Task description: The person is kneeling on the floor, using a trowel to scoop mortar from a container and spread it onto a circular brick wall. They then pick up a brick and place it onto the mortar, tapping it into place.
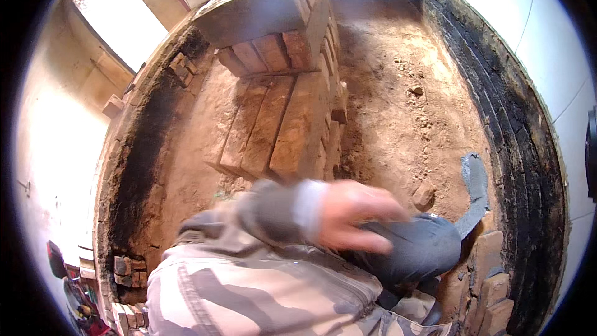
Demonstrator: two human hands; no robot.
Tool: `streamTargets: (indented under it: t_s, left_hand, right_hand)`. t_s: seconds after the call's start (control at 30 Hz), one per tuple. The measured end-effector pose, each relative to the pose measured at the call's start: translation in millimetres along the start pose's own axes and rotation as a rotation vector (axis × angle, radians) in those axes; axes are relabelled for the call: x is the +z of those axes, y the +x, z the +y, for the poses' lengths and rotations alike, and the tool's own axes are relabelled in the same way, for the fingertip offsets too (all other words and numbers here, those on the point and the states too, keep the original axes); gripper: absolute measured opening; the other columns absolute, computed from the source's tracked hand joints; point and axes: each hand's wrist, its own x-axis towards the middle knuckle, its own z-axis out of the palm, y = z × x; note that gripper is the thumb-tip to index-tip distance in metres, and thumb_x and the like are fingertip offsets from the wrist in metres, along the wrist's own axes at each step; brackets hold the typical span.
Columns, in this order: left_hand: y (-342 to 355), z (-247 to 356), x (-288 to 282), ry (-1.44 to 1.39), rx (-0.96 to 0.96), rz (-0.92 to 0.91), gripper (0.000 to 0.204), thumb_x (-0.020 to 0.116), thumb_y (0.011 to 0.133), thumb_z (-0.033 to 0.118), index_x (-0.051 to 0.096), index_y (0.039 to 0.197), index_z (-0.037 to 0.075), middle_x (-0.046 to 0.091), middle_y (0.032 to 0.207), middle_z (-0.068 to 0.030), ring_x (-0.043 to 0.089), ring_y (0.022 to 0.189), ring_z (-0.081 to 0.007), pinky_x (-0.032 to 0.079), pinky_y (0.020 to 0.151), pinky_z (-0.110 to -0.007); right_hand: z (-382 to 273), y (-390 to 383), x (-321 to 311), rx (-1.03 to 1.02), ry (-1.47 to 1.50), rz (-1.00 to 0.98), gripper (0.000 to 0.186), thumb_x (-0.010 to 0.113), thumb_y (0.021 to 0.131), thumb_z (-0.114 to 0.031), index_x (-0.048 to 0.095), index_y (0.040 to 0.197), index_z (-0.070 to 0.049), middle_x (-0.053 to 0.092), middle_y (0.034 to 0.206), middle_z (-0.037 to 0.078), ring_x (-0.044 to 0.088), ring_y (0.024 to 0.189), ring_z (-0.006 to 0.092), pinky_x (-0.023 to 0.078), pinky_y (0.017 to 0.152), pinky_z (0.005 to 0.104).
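My left hand (354,214) reaches across my body to the right, blurred by motion. Its thumb and fingers are apart, and nothing shows between them. It comes out of a dark sleeve with a pale cuff (306,208) and hovers by my bent knee in dark trousers (423,249). I cannot tell whether it touches the knee. My right hand is out of sight. Beyond the left arm rises a stack of large reddish-brown bricks (298,124), with more courses piled higher behind. Just past the knee, a brown clod (424,194) lies on the dirt floor.
A blackened brick wall (522,168) curves along the right, below white panels. Against it lie a bent grey strip (477,193) and several loose bricks (491,298). Small bricks (129,272) sit by the left wall. Rubble (415,91) dots the earthen floor (379,62).
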Motion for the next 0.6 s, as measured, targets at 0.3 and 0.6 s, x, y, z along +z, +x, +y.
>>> streamTargets:
  t_s: [0.3, 0.6]
  left_hand:
    - [-84, -43, -92, 1.157, -0.662, 0.201, 0.074, 0.054, 0.093, 0.053, 0.038, 0.146, 0.005, 0.030, 0.150, -0.0298, 0.030, 0.138, -0.0455, 0.028, 0.114, -0.048]
    - [-21, -94, -58, 0.869, -0.631, 0.343, 0.084, 0.056, 0.091, 0.042, 0.019, 0.152, -0.002, 0.016, 0.157, -0.0309, 0.015, 0.146, -0.0465, 0.016, 0.120, -0.046]
  right_hand:
    - [19, -3, -9, -0.074, -0.041, 0.004, 0.025, 0.055, 0.095, -0.028, 0.058, 0.090, -0.003, 0.054, 0.067, 0.008, 0.053, 0.059, 0.0225, 0.040, 0.053, 0.0388]
    - [32, -7, -23, -0.142, -0.041, 0.073, 0.032, 0.054, 0.095, -0.032, 0.060, 0.090, -0.001, 0.059, 0.072, 0.012, 0.058, 0.067, 0.0278, 0.044, 0.061, 0.0423]
